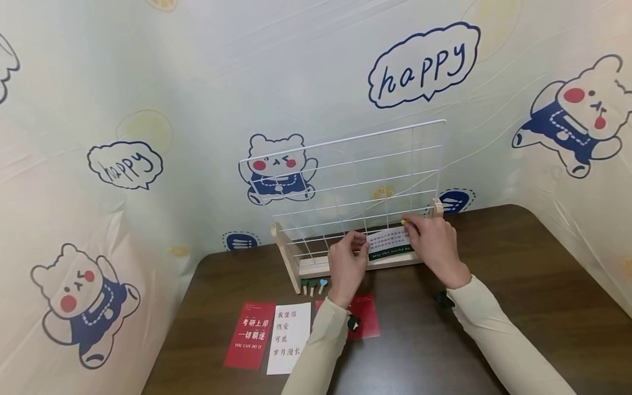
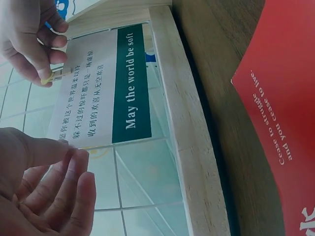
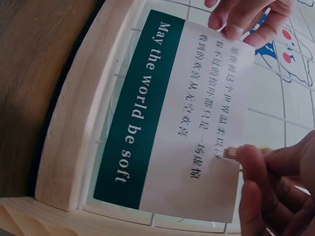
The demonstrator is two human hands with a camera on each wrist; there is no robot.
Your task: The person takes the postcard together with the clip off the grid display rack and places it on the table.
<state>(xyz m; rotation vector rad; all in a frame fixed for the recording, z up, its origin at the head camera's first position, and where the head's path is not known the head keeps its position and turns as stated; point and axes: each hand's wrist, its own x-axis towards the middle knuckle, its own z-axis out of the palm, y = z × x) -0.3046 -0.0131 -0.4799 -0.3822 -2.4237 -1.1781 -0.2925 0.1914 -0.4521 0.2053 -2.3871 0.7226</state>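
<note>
A white and green card [image 1: 387, 242] stands against the white wire grid [image 1: 345, 140], just above its wooden base [image 1: 315, 269]. My left hand [image 1: 347, 267] pinches the card's left edge between thumb and forefinger, the other fingers loosely bent. At the card's top edge, toward its right side, my right hand [image 1: 436, 244] pinches a small wooden clothespin with a yellow end [image 2: 55, 76]. The clothespin's tip overlaps the card's printed face [image 3: 197, 113] in the right wrist view. Whether it grips a wire behind the card cannot be seen.
Two green-heart clothespins [image 1: 312, 286] and a blue-heart one [image 1: 323, 283] lie before the base. Nearer are a red card [image 1: 249, 334], a white card [image 1: 288, 340] and another red card [image 1: 367, 318] partly under my left sleeve. A printed curtain [image 1: 207, 99] hangs behind the table.
</note>
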